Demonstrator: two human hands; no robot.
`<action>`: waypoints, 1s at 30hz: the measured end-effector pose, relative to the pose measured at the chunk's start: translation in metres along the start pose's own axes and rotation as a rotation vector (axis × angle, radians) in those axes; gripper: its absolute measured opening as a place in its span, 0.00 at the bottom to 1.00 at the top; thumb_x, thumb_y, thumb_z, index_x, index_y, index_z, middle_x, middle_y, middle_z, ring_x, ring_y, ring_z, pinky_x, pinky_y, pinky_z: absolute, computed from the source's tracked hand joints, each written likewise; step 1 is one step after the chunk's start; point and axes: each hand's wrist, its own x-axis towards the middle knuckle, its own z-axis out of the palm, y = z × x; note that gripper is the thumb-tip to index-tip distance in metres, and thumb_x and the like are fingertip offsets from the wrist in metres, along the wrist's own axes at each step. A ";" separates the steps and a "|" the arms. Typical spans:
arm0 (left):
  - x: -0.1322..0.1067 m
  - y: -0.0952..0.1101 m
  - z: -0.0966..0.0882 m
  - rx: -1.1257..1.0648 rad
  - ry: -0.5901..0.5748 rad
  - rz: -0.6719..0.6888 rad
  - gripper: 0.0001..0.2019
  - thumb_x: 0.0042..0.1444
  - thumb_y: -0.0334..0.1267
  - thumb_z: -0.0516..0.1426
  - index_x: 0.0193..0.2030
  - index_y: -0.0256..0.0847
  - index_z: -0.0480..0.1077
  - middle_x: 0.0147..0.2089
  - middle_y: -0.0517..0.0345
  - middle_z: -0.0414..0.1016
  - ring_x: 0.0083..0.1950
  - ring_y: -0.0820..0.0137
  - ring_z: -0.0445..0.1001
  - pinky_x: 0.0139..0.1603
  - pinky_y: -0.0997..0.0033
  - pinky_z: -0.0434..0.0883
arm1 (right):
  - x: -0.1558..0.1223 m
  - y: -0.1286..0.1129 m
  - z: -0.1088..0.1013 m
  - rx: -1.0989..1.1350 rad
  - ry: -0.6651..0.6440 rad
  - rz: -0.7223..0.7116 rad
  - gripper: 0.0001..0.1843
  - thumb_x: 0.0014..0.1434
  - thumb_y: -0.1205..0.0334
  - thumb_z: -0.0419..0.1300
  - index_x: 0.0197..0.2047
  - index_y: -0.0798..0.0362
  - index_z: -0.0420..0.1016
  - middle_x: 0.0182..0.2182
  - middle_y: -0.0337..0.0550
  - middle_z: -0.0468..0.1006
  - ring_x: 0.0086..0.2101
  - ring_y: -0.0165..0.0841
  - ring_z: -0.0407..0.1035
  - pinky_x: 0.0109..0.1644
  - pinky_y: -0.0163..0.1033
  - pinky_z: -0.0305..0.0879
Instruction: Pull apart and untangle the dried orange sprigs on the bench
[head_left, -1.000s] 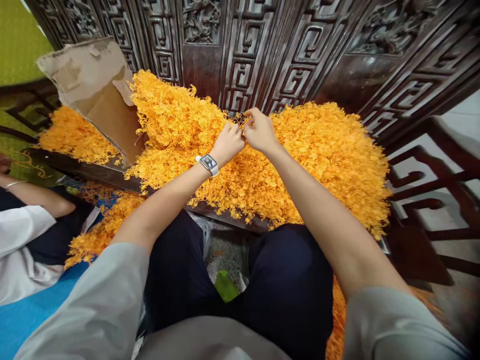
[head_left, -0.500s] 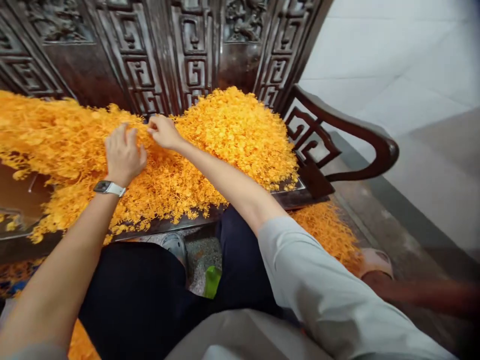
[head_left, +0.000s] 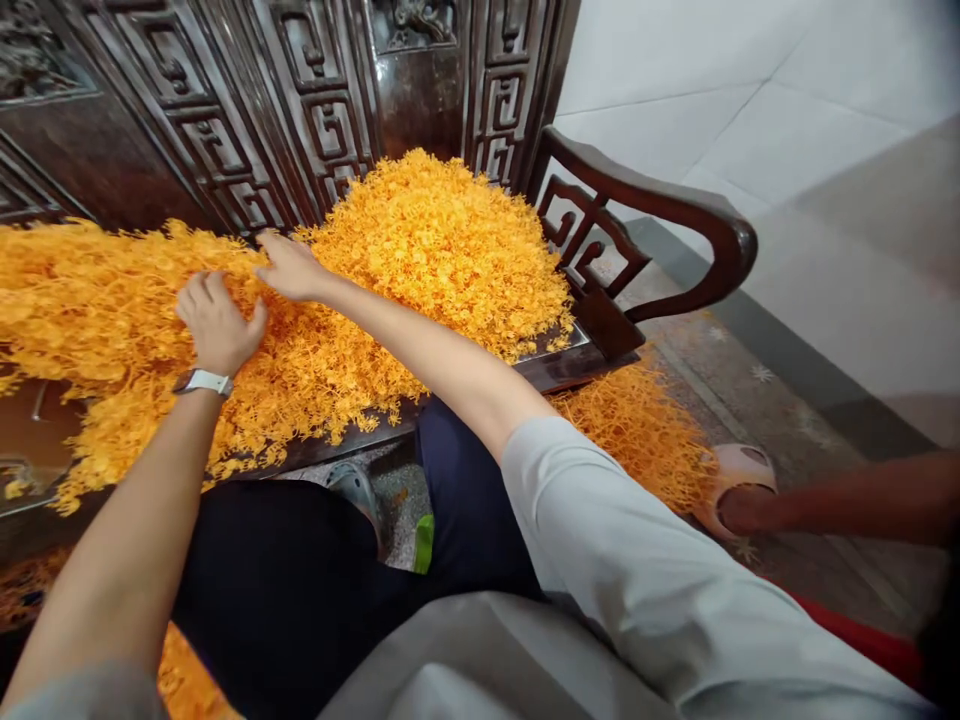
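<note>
- Now the left hand (head_left: 216, 322) rests palm down on the heap of orange sprigs (head_left: 300, 300), fingers spread loosely and pressed into the strands; it grips nothing that can be made out.
- At about 2 o'clock from it, just beside, the right hand (head_left: 289, 268) lies on the same heap with its fingers drawn close together and their tips down among the sprigs; whether they pinch a strand cannot be told.
- On the left wrist sits a watch (head_left: 201, 382) with a pale band, at 6 o'clock from the hand.
- Those orange sprigs cover the dark wooden seat (head_left: 559, 362) from the far left across to the carved armrest (head_left: 660, 215) at 3 o'clock of the hands, piled highest at about 1 o'clock against the carved backrest (head_left: 285, 110).
- More sprigs (head_left: 637, 430) lie on the floor at about 4 o'clock, below the front edge of the seat.
- Between the person's dark trouser legs, at 6 o'clock, a shoe (head_left: 356, 487) and a small green thing (head_left: 424, 540) show on the speckled floor.
- Far out at 4 o'clock another person's foot in a pale sandal (head_left: 739, 478) stands on the floor, touching the edge of the fallen sprigs.
</note>
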 end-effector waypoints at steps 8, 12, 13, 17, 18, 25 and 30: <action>0.000 0.003 0.005 -0.118 0.003 -0.098 0.52 0.55 0.53 0.64 0.81 0.29 0.50 0.82 0.26 0.50 0.82 0.38 0.52 0.80 0.37 0.53 | -0.009 -0.004 0.006 0.092 0.118 -0.010 0.04 0.66 0.66 0.62 0.44 0.54 0.75 0.42 0.45 0.81 0.44 0.37 0.74 0.56 0.42 0.68; -0.002 -0.006 0.007 -0.167 -0.027 -0.043 0.63 0.52 0.54 0.66 0.85 0.30 0.37 0.87 0.32 0.38 0.85 0.40 0.49 0.81 0.39 0.51 | -0.008 -0.016 -0.014 0.327 0.195 -0.008 0.08 0.62 0.68 0.64 0.32 0.51 0.70 0.31 0.39 0.75 0.36 0.34 0.68 0.49 0.42 0.67; -0.002 -0.009 0.006 -0.180 -0.038 -0.037 0.64 0.52 0.55 0.67 0.85 0.32 0.35 0.87 0.34 0.39 0.83 0.39 0.52 0.81 0.39 0.53 | -0.008 -0.020 -0.018 0.390 0.214 0.025 0.10 0.64 0.66 0.63 0.31 0.51 0.69 0.30 0.39 0.73 0.34 0.33 0.67 0.47 0.42 0.67; 0.002 -0.017 0.001 -0.201 -0.039 -0.083 0.69 0.49 0.62 0.69 0.86 0.39 0.33 0.89 0.39 0.32 0.82 0.36 0.55 0.79 0.34 0.56 | -0.005 -0.036 -0.030 0.597 0.246 0.124 0.17 0.72 0.60 0.58 0.29 0.51 0.69 0.26 0.37 0.64 0.29 0.29 0.59 0.39 0.39 0.65; 0.003 -0.019 0.000 -0.200 -0.023 -0.106 0.70 0.48 0.63 0.69 0.86 0.39 0.33 0.89 0.39 0.27 0.83 0.36 0.52 0.80 0.34 0.55 | -0.004 -0.039 -0.032 0.635 0.251 0.137 0.17 0.73 0.61 0.58 0.30 0.52 0.69 0.26 0.36 0.63 0.29 0.28 0.58 0.37 0.38 0.63; 0.005 -0.043 -0.004 -0.230 -0.042 -0.201 0.77 0.43 0.68 0.71 0.86 0.33 0.31 0.87 0.31 0.37 0.82 0.32 0.54 0.79 0.31 0.55 | -0.003 -0.036 -0.085 0.815 0.403 0.047 0.19 0.75 0.41 0.56 0.45 0.49 0.71 0.32 0.37 0.67 0.31 0.26 0.64 0.32 0.33 0.60; 0.011 -0.044 -0.008 -0.236 -0.070 -0.241 0.78 0.40 0.66 0.73 0.86 0.33 0.33 0.83 0.24 0.52 0.79 0.28 0.59 0.75 0.28 0.61 | -0.015 -0.030 -0.132 0.669 0.482 -0.119 0.33 0.68 0.23 0.53 0.50 0.45 0.72 0.34 0.39 0.71 0.33 0.29 0.71 0.31 0.35 0.66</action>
